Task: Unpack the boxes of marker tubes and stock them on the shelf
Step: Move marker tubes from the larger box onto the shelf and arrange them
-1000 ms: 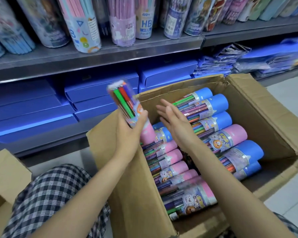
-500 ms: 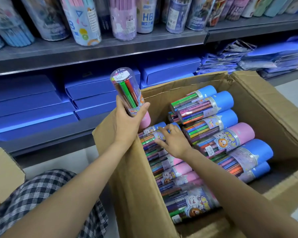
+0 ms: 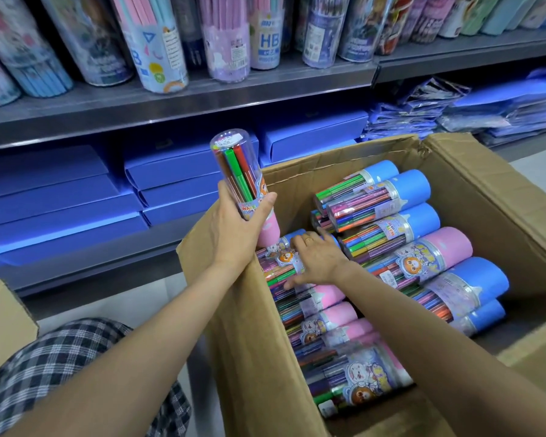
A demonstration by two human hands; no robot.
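Observation:
An open cardboard box (image 3: 492, 197) holds several marker tubes lying in rows, some with blue caps (image 3: 413, 187) and some with pink caps (image 3: 448, 247). My left hand (image 3: 237, 234) grips a clear marker tube with a pink cap (image 3: 241, 175), held nearly upright above the box's left wall. My right hand (image 3: 316, 260) is down inside the box, its fingers curled over a tube at the top of the left row (image 3: 281, 260). The tube's far side is hidden by my hand.
Grey shelf board (image 3: 265, 86) above carries several pencil tubs. The lower shelf holds stacked blue flat boxes (image 3: 60, 197) and blue plastic packets (image 3: 423, 115). Another cardboard box (image 3: 4, 320) stands at the left. My checked trouser leg (image 3: 60, 367) is at the bottom left.
My right hand went from hovering flat over the box down onto a tube in the left row. My left hand tipped the held tube more upright.

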